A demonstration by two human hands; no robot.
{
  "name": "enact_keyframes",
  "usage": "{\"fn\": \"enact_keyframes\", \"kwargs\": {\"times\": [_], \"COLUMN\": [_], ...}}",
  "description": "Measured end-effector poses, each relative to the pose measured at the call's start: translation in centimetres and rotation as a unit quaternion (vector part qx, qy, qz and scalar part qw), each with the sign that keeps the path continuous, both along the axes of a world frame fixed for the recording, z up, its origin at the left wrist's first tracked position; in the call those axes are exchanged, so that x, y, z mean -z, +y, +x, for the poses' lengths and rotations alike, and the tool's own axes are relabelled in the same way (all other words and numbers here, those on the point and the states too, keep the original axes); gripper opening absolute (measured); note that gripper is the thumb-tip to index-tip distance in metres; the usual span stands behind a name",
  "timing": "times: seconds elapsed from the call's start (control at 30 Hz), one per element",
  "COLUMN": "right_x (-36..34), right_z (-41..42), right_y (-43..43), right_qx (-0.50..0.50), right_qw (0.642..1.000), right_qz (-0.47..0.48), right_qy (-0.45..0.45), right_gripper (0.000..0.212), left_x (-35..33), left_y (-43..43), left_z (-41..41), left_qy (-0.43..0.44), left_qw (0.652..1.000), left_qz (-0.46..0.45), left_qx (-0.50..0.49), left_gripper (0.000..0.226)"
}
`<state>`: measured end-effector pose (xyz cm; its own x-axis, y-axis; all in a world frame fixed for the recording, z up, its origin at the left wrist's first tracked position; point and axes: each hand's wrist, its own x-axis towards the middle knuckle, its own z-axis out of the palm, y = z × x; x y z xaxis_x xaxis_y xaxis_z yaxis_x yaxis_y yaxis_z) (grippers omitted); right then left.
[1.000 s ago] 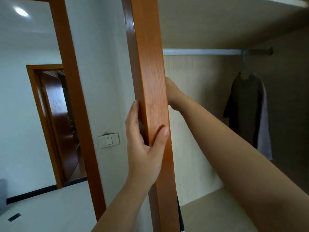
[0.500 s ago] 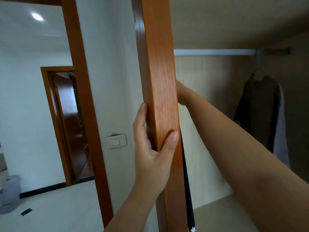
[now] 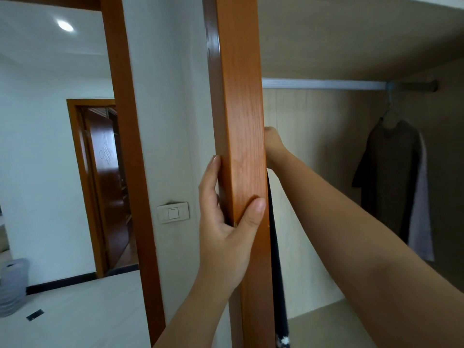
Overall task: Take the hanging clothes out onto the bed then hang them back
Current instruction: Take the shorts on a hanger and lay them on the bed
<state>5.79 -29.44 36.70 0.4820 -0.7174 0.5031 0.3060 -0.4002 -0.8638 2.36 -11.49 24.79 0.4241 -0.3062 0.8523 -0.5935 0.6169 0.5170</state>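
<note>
My left hand [image 3: 226, 227] grips the edge of the orange wooden wardrobe door [image 3: 241, 96], thumb on its front face. My right hand [image 3: 273, 144] reaches into the wardrobe behind that door, where its fingers are hidden. A thin strip of dark garment [image 3: 276, 259] hangs straight down just under the right hand, along the door's edge. At the far right end of the silver rail [image 3: 321, 84] a dark brown garment [image 3: 389, 177] hangs on a pale blue hanger [image 3: 389, 101], with a light grey garment [image 3: 421, 222] behind it.
The wardrobe has a beige back wall and a floor panel [image 3: 313, 327]. Left of the door are a white wall with a light switch [image 3: 173, 213], an orange door frame [image 3: 125, 146], a farther doorway [image 3: 105, 184] and a grey bin [image 3: 12, 285] on the floor.
The view has swung left, so the hanging clothes sit farther right. More of the dark garment strip shows beside the door edge. Both hands keep their places on and behind the door.
</note>
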Motion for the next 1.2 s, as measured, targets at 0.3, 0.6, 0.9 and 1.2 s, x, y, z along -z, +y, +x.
{"fn": "enact_keyframes", "kwargs": {"times": [0.3, 0.6, 0.9, 1.2], "right_x": [3.7, 13.7, 21.5, 23.0], "right_z": [-6.0, -18.6, -34.1, -46.0], "right_y": [-0.9, -1.8, 2.0, 10.7], "right_qx": [0.036, 0.118, 0.134, 0.267], "right_qw": [0.998, 0.986, 0.958, 0.919], "right_qz": [-0.038, -0.071, 0.012, 0.082], "right_qy": [-0.041, 0.090, 0.254, 0.278], "right_gripper": [0.025, 0.029, 0.024, 0.021], "left_x": [0.0, 3.0, 9.6, 18.3], "left_y": [0.4, 0.0, -7.2, -12.4], "left_z": [-0.4, -4.9, -6.9, -9.0], "left_qy": [-0.081, -0.249, -0.260, -0.169], "left_qw": [0.978, 0.901, 0.949, 0.929], "left_qz": [0.018, -0.087, 0.105, 0.328], "left_qx": [-0.190, -0.344, -0.144, 0.015], "left_gripper": [0.066, 0.048, 0.046, 0.047]}}
